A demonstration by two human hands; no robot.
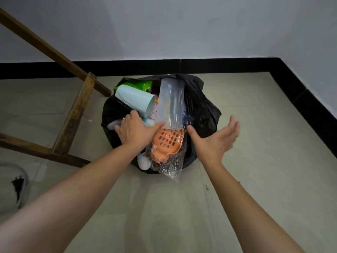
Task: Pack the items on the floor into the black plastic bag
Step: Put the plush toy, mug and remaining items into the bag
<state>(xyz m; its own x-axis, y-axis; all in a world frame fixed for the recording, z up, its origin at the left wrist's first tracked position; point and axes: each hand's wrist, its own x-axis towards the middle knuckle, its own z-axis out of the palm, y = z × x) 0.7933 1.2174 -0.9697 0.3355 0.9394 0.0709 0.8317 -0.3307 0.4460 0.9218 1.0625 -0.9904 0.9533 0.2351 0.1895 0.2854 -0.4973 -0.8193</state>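
Observation:
The black plastic bag (202, 108) stands open on the floor near the wall, full of items. A clear plastic box (170, 103) lies on top, beside a pale blue cup (135, 100) and a green packet (138, 84). An orange perforated plastic piece (166, 143) in clear wrap sticks out at the near side. My left hand (135, 129) lies flat on the bag's contents, its thumb against the clear box's near end; whether it grips anything is unclear. My right hand (217, 139) hovers open, palm up, just right of the orange piece, holding nothing.
A wooden frame (73, 114) leans at the left, one leg close to the bag. A black skirting (237, 65) runs along the walls, with a corner at the right. A blurred pale object with a dark patch (16, 185) sits at the far left.

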